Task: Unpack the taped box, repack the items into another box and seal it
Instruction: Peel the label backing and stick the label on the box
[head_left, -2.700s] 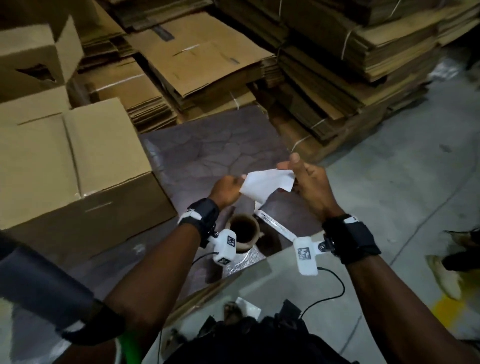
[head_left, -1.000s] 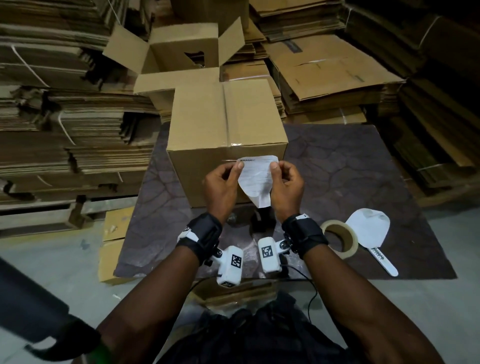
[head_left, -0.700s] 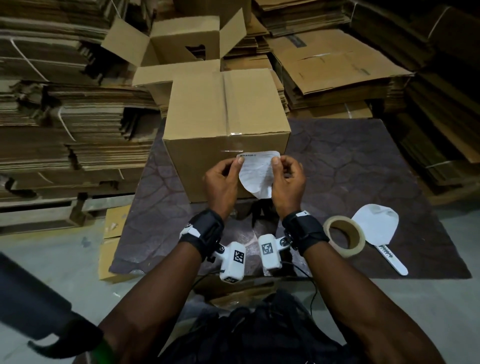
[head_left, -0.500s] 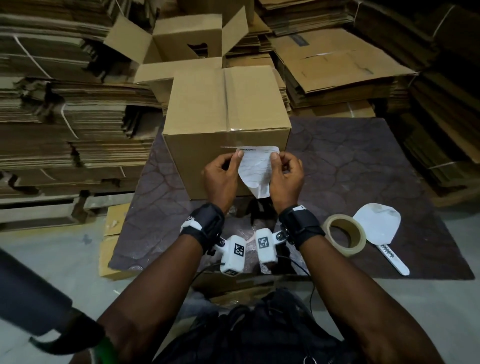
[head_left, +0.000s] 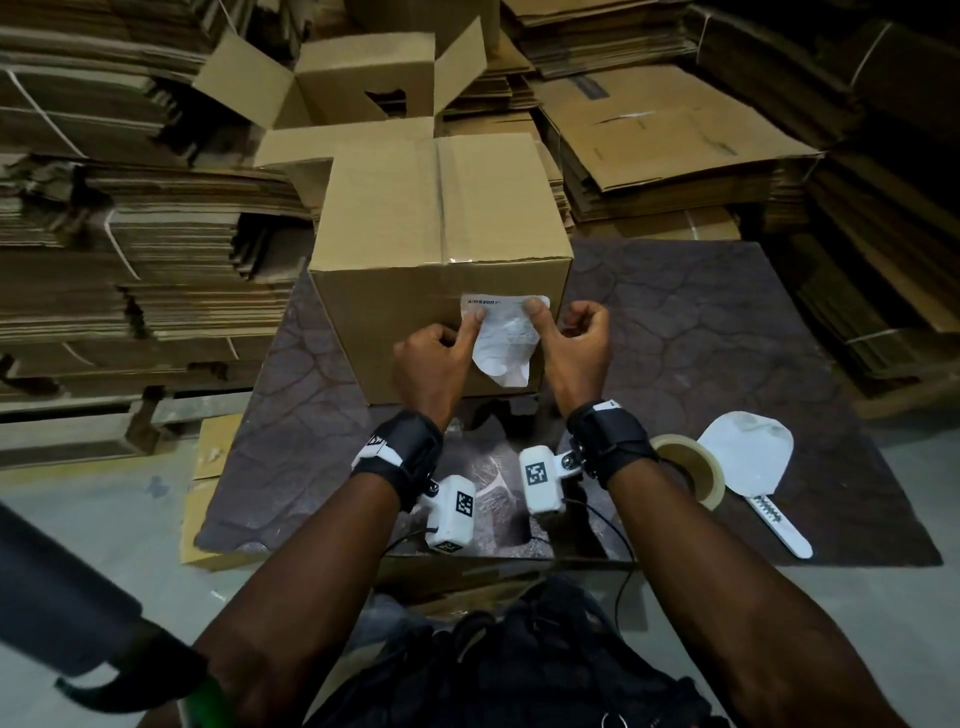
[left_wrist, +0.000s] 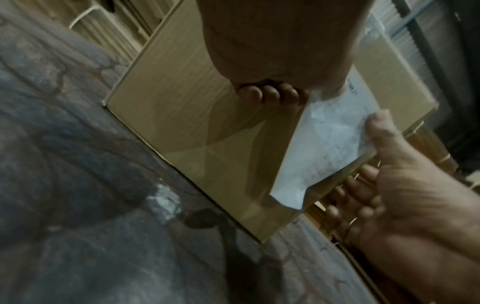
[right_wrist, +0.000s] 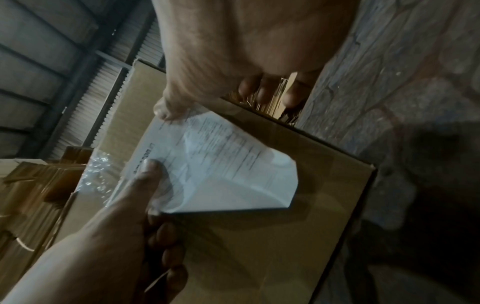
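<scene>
Between the left hand and right hand, both thumbs pin the label by its top corners to the sealed box, fingers curled aside. Anchoring the top likely lets the curling bottom smooth down.

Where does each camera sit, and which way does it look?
Head: on the head, looking down at the taped box; forearms, left hand, right hand show.
Left wrist: under the left palm, facing the box's front; both hands show.
Right wrist: under the right palm, facing the same side; both hands show.
Shared: the white label under both thumbs.
</scene>
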